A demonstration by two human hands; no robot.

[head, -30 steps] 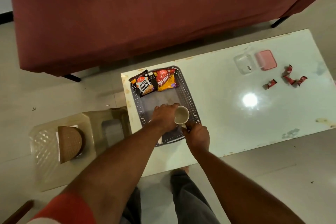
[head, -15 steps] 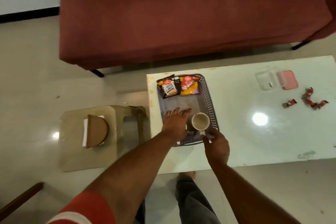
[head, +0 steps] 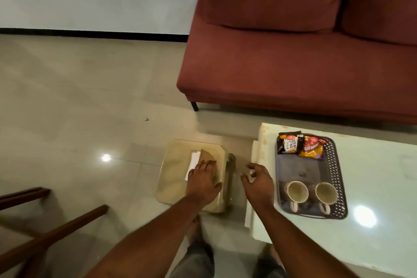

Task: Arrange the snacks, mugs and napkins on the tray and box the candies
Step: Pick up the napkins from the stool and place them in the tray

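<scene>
A dark perforated tray point(head: 334, 165) lies on the white table point(head: 372, 176). At its far end are two snack packets, a black one point(head: 288, 143) and a red-yellow one point(head: 312, 148). Two cream mugs point(head: 297, 192) point(head: 326, 193) stand side by side at its near end. On a beige plastic stool point(head: 173, 178) left of the table lie white napkins point(head: 193, 160) under a brown half-round holder point(head: 206, 156). My left hand point(head: 203, 178) rests flat on the holder and napkins. Between stool and table my right hand point(head: 257, 180) hovers with fingers spread, holding nothing.
A dark red sofa point(head: 293, 52) stands behind the table. Wooden chair legs point(head: 52, 232) cross the floor at the lower left. My feet are on the tiled floor point(head: 79, 108) between the stool and the table.
Both hands left the tray, where two mugs now stand. My view swung left; my left hand reached onto the stool's napkin holder and my right hand followed halfway.
</scene>
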